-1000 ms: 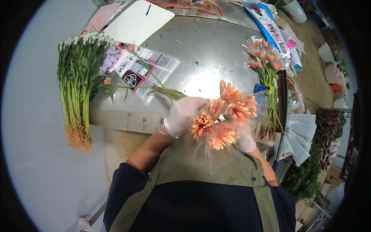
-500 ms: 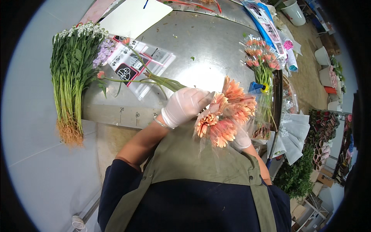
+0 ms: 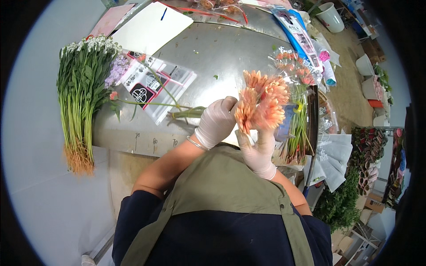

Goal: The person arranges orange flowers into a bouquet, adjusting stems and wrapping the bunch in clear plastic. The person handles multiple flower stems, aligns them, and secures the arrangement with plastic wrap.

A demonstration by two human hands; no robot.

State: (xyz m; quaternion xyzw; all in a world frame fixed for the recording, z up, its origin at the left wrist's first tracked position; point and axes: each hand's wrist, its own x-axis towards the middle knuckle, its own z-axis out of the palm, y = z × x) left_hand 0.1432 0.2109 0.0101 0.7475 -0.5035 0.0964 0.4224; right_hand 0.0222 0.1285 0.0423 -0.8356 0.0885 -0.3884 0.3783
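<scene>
In the head view, a bunch of peach-orange, many-petalled flowers [image 3: 262, 101] is in front of the person's chest, above the near edge of the grey metal surface [image 3: 208, 60]. Its heads lie just right of the left hand [image 3: 216, 123], in a thin white glove, and just beyond the right hand [image 3: 258, 158], gloved alike. Both hands are close to the heads; the left is the nearer to the green stems [image 3: 191, 113], which come out on its left side.

The left grip is curled closed, seemingly clamped on those stems, though the glove hides the contact. The right grip stands with thumb and fingers apart beneath the heads; its fingertips are hidden behind petals, so whether they touch cannot be told.

The bunch's long axis runs roughly left to right: heads point right and up toward the camera, cut ends point left, toward the flat, clear plastic sleeves with black and pink print [image 3: 175, 95]. A blue tape dispenser with a yellow part [image 3: 287, 123] is just right of the heads.
</scene>
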